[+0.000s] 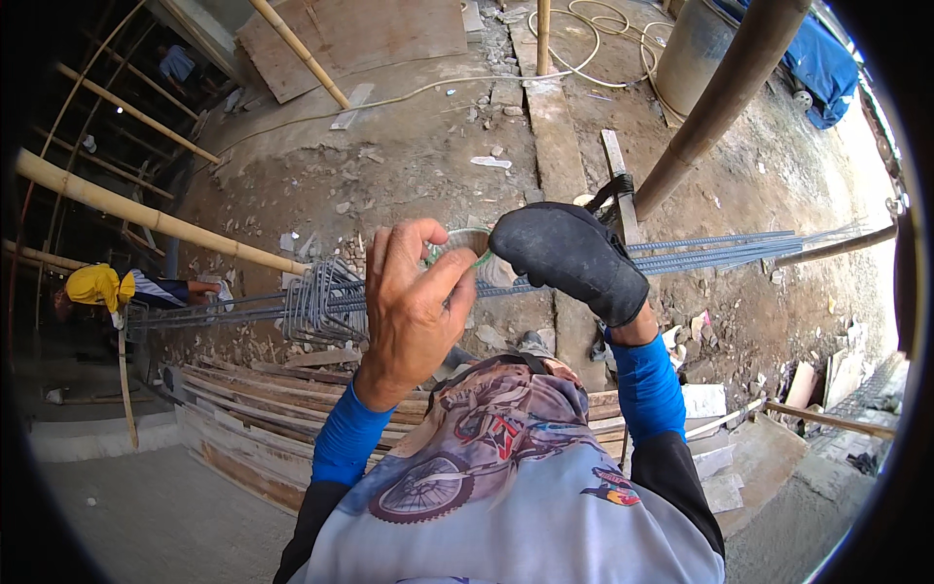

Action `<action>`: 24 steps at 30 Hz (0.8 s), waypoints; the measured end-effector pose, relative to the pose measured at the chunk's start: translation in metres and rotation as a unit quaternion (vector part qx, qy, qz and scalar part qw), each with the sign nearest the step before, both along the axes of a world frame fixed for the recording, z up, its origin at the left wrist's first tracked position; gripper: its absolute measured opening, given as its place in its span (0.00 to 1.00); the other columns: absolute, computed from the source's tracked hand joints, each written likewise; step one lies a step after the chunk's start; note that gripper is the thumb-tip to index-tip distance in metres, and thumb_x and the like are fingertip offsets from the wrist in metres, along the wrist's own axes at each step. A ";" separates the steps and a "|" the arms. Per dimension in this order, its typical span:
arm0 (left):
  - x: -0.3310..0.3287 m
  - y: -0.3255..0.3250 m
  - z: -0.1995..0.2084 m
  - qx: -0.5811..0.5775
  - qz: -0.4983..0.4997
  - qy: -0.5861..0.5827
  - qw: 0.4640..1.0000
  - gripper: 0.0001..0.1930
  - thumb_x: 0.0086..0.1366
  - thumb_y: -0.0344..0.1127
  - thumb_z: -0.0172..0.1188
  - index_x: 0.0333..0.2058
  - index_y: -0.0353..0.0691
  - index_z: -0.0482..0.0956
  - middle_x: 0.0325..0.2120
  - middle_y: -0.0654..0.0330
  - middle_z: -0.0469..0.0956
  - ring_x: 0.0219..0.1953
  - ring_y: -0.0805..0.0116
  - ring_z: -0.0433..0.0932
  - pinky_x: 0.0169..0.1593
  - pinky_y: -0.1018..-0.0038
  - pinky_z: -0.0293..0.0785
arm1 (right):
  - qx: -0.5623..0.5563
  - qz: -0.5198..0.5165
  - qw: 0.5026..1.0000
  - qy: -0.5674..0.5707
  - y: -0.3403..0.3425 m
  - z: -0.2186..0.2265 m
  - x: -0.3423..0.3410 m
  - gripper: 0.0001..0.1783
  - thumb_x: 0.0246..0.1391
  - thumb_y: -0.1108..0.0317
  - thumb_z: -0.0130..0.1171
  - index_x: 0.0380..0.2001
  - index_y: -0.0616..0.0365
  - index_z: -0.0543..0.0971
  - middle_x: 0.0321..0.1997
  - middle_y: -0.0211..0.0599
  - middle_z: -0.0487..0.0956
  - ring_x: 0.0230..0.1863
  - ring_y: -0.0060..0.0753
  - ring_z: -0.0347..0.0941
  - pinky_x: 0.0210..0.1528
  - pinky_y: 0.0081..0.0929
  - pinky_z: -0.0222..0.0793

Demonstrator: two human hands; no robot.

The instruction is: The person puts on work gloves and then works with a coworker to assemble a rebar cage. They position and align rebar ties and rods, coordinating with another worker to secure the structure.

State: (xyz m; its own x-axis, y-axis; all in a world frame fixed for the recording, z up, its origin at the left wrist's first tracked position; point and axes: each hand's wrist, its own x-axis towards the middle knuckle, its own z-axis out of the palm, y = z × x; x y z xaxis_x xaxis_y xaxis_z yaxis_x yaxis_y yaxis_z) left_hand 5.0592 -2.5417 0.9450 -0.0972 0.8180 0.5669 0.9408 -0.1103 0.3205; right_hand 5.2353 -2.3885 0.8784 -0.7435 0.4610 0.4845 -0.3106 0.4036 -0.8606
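My bare left hand (416, 297) is raised over the steel bars, thumb and fingers curled in a pinch. My right hand (574, 258), in a black glove, is closed beside it. Between them a thin, curved green loop (484, 259) shows in part; its kind is too small to tell. It runs from the left fingers to the glove's fingertips. Below both hands lies a bundle of ribbed reinforcing bars (720, 253), held off the ground. Several bent steel stirrups (321, 304) hang bunched around the bars, just left of my left hand.
At the far left, a person in a yellow head covering (97, 285) bends by the bars' end. Bamboo poles (161, 219) and a thick post (720, 107) stand around. Long planks (263, 419) lie near me. A hose (457, 80), a drum (696, 54) and rubble are farther off.
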 end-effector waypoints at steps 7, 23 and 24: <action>0.007 -0.053 -0.047 -0.005 0.014 -0.019 1.000 0.19 0.46 0.18 0.71 0.39 0.38 0.86 0.39 0.56 0.75 0.38 0.57 0.74 0.41 0.62 0.72 | 0.319 0.138 0.915 -0.204 -0.018 -0.021 -0.044 0.21 0.45 0.69 0.66 0.47 0.54 0.85 0.39 0.39 0.84 0.42 0.48 0.81 0.43 0.40 0.79; 0.037 -0.186 -0.097 -0.070 0.247 -0.309 0.916 0.07 0.63 0.24 0.60 0.39 0.29 0.77 0.35 0.44 0.76 0.32 0.47 0.79 0.36 0.62 0.77 | 0.119 0.225 0.963 -0.088 -0.151 -0.078 -0.090 0.17 0.48 0.65 0.65 0.42 0.59 0.83 0.44 0.47 0.82 0.44 0.54 0.79 0.45 0.44 0.77; 0.036 -0.192 -0.100 -0.098 0.255 -0.366 0.890 0.06 0.64 0.25 0.59 0.39 0.29 0.77 0.33 0.44 0.77 0.31 0.47 0.79 0.36 0.62 0.77 | 0.156 0.230 0.954 -0.109 -0.158 -0.077 -0.092 0.16 0.46 0.65 0.65 0.39 0.59 0.83 0.41 0.45 0.82 0.41 0.53 0.79 0.42 0.44 0.76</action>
